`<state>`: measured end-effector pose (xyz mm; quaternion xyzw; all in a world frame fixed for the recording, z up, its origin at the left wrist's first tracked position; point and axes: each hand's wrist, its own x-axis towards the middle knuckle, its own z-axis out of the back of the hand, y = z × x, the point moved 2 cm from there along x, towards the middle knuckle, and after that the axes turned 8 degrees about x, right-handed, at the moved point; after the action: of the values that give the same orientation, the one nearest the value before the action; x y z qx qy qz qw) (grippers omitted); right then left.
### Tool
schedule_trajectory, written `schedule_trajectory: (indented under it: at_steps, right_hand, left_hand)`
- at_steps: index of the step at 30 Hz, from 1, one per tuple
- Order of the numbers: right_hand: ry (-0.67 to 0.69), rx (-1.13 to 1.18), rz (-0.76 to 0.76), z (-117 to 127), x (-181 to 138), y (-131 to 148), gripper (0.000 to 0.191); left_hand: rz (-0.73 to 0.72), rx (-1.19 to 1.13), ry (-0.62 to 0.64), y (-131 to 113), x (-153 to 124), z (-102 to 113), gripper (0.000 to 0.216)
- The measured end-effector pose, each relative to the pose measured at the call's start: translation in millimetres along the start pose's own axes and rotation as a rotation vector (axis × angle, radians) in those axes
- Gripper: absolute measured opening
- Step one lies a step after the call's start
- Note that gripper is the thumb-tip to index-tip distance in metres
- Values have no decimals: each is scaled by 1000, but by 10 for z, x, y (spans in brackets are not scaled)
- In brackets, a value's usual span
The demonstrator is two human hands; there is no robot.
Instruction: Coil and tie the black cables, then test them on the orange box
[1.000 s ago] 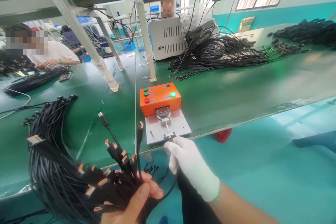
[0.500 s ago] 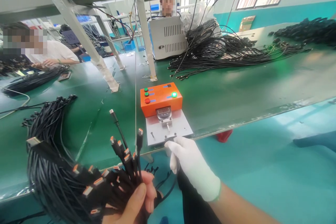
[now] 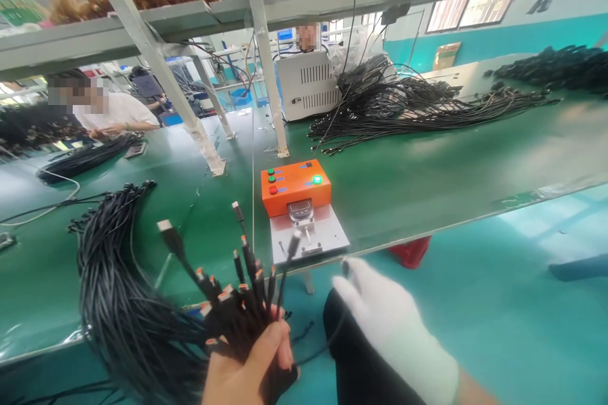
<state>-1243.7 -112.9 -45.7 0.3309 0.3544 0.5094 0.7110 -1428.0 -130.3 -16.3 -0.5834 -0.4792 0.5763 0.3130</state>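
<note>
My bare left hand (image 3: 259, 354) is closed around a bunch of black USB cables (image 3: 251, 304). Their plugs fan upward, many with orange inside the metal ends. White-gloved, my right hand (image 3: 389, 316) pinches one black cable (image 3: 336, 332) by its end, just off the table's front edge. That cable's plug is mostly hidden by the fingers. Ahead of both hands sits an orange test box (image 3: 295, 190) with a lit green button. A small digital gauge (image 3: 301, 209) is mounted at its front, above a metal plate (image 3: 335, 235); neither hand touches them.
A thick bundle of black cables (image 3: 109, 253) hangs over the front edge at left. More cables (image 3: 403, 114) lie at the back beside a vented white case (image 3: 308, 85). Shelf posts (image 3: 266, 50) rise from the green table (image 3: 380, 196). A co-worker (image 3: 118, 111) sits across at left.
My right hand has drawn the cable end away from the gauge fixture, toward me and to the right. The left hand's bunch has shifted slightly right. The head view has tilted up.
</note>
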Motion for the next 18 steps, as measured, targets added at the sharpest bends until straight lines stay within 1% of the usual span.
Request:
schedule_trajectory:
  at_steps: [1, 2, 3, 4, 5, 7, 8, 9, 11, 13, 14, 16, 18]
  right_hand:
    - [-171, -108, 65, 71, -9, -17, 44]
    - [-314, -155, 134, 130, -28, -7, 49]
    - [-393, -136, 206, 168, -55, 28, 51]
    - [-403, -62, 275, 187, -88, 86, 49]
    - [-353, 54, 333, 186, -124, 166, 44]
    - [-152, 342, 394, 138, -199, 366, 35]
    - [-55, 476, 378, 99, -230, 465, 31]
    - [14, 591, 341, 56, -252, 550, 26]
    - [71, 808, 223, -36, -261, 648, 19]
    - [114, 1012, 98, -136, -225, 637, 22]
    - [157, 1086, 45, -188, -195, 597, 22]
    - [260, 1158, -34, -281, -124, 477, 21]
    - [339, 1162, -75, -347, -52, 351, 22]
  left_hand:
    - [8, 32, 24, 0, -2, 5, 22]
    - [11, 60, 47, 1, -5, 11, 21]
    - [12, 80, 68, 5, -9, 18, 21]
    - [10, 97, 86, 12, -13, 23, 22]
    - [6, 114, 99, 23, -16, 25, 22]
    - [-5, 152, 113, 57, -20, 22, 23]
    - [-15, 164, 107, 78, -20, 16, 24]
    - [-16, 173, 102, 102, -19, 8, 24]
    - [-11, 175, 64, 144, -15, -2, 26]
    - [-60, 160, -21, 148, -12, 11, 27]
    - [-95, 144, -62, 135, -13, 25, 27]
    - [-154, 99, -122, 92, -21, 68, 28]
    - [-140, 59, -123, 53, -29, 111, 28]
